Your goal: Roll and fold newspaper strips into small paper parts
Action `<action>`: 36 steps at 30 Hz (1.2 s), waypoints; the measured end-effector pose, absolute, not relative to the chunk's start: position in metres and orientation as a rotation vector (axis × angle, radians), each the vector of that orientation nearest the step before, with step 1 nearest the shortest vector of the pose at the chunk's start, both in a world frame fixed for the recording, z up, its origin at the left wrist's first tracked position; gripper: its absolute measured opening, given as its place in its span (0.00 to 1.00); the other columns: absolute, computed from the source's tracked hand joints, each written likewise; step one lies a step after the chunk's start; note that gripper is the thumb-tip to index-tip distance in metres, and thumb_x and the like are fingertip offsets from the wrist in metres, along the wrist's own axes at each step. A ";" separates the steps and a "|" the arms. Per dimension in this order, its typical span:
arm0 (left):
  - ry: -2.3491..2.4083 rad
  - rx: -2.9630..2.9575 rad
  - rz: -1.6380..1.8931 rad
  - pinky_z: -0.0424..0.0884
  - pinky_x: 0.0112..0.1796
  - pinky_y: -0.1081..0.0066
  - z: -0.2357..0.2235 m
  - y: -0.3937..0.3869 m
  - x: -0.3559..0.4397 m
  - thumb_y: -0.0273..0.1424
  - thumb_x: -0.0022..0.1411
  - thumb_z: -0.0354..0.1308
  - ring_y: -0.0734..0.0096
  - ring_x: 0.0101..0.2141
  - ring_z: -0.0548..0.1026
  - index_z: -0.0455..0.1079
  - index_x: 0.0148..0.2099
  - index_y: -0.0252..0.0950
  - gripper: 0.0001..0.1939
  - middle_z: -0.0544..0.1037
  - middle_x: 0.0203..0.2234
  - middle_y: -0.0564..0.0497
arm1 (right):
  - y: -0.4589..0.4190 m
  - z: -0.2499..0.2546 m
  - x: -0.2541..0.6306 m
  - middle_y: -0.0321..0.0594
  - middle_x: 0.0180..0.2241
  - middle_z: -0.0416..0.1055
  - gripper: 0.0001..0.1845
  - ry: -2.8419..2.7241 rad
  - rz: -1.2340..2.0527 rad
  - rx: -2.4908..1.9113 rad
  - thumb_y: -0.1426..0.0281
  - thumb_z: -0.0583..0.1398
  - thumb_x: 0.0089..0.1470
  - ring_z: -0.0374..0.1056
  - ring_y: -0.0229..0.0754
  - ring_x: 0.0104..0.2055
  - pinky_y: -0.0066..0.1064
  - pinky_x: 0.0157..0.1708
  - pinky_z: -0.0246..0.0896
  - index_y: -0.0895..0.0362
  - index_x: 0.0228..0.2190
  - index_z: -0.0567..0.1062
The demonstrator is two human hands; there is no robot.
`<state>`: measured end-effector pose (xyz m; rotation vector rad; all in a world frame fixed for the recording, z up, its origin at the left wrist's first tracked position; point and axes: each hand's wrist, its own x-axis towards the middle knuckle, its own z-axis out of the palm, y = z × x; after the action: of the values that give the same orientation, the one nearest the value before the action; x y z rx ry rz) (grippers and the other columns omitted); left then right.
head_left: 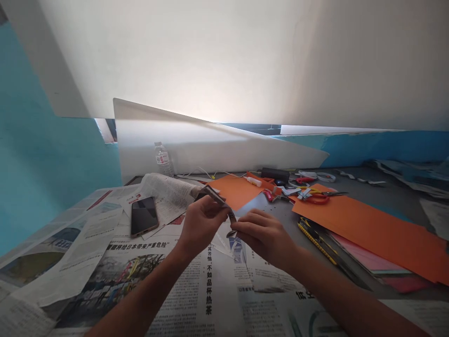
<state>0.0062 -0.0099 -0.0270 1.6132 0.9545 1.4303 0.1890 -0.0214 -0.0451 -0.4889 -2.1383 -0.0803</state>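
Over the newspaper (217,299) spread on the table, both hands hold one narrow folded strip of paper (231,216) that looks like printed newspaper. My left hand (201,220) is closed in a pinch around its upper part, and the strip's far end sticks out above the fingers. My right hand (261,231) pinches the lower end, which curls into a small loop at the fingertips. Between the two hands the strip bends downward. The fingers partly hide it.
A phone (143,216) lies left on the newspaper; a plastic bottle (163,159) stands behind. Orange paper (372,229), a yellow-black cutter (317,243), scissors (319,195) and a glue bottle (253,181) lie right and back. A large white sheet (210,61) hangs ahead.
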 end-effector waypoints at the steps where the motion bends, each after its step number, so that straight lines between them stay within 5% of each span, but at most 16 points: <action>1: 0.925 1.549 1.400 0.73 0.31 0.74 -0.024 -0.010 0.006 0.28 0.52 0.65 0.71 0.27 0.77 0.74 0.36 0.35 0.07 0.79 0.24 0.53 | -0.021 -0.046 0.188 0.41 0.32 0.76 0.05 -2.126 -0.049 -0.509 0.73 0.60 0.59 0.67 0.41 0.32 0.33 0.32 0.65 0.55 0.39 0.75; 11: 0.764 1.238 1.270 0.74 0.35 0.70 -0.020 -0.014 0.007 0.30 0.49 0.69 0.72 0.28 0.76 0.75 0.32 0.32 0.08 0.79 0.26 0.51 | -0.031 -0.041 0.172 0.39 0.25 0.69 0.12 -1.778 0.396 -0.877 0.68 0.58 0.59 0.65 0.39 0.28 0.31 0.28 0.61 0.56 0.24 0.72; 36: 0.785 1.199 1.263 0.74 0.37 0.70 -0.020 -0.019 0.011 0.32 0.49 0.70 0.71 0.29 0.76 0.77 0.33 0.32 0.10 0.81 0.29 0.49 | -0.031 -0.041 0.169 0.36 0.23 0.67 0.14 -1.686 0.440 -0.924 0.68 0.57 0.57 0.64 0.39 0.27 0.31 0.27 0.58 0.55 0.20 0.67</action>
<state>0.0110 -0.0191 -0.0204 1.1991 0.7851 1.2635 0.1687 -0.0307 -0.0410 -0.9241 -1.6857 0.4400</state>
